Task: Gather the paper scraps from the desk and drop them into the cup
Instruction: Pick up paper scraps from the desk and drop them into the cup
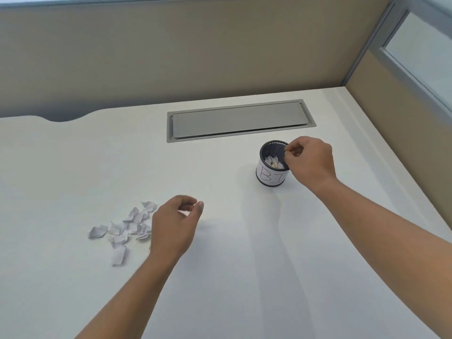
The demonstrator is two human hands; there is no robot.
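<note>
A drop seems underway: the right hand (308, 160), fingertips pinched (scrap unclear), hangs over the far-right cup (272, 173), while the loosely curled, empty left hand (175, 225) should next pinch near-left paper scraps (127, 225).

1. Centre right: the right hand (309, 160) covers the right rim of the cup (269, 176); whether its pinched fingertips hold a scrap is too small to tell.
2. Lower left: the left hand (173, 228) hides the right edge of the paper scraps (127, 226).
3. Both forearms are cut off at the frame's lower edges.
</note>
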